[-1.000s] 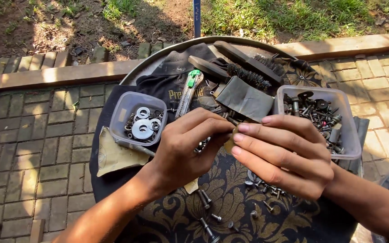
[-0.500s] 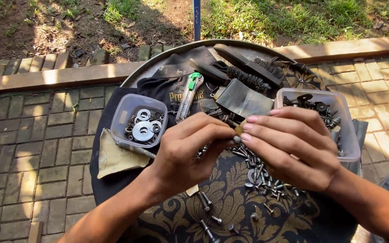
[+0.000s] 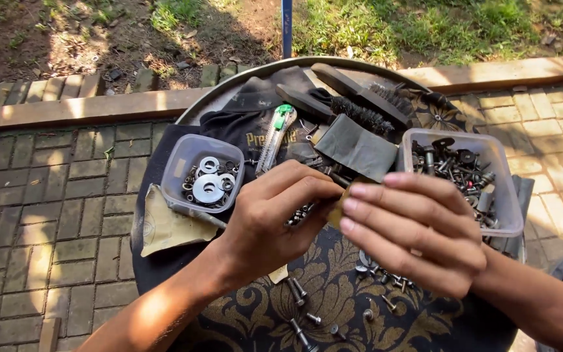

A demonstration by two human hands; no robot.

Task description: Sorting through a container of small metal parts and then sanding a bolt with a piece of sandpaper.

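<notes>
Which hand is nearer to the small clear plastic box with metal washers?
Left. The left hand is just right of the small clear plastic box with metal washers; the right hand is farther right.

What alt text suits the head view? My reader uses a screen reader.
Two bare hands, left hand and right hand, pinch a small part between their fingertips above a round tray scattered with loose bolts. A washer tub and a screw tub flank them.

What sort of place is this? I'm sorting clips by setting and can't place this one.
Probably a garden or yard used as an outdoor work spot. Brick paving runs under a round tray table, grass and bare soil lie beyond, and tubs of washers and bolts sit by both hands.
</notes>
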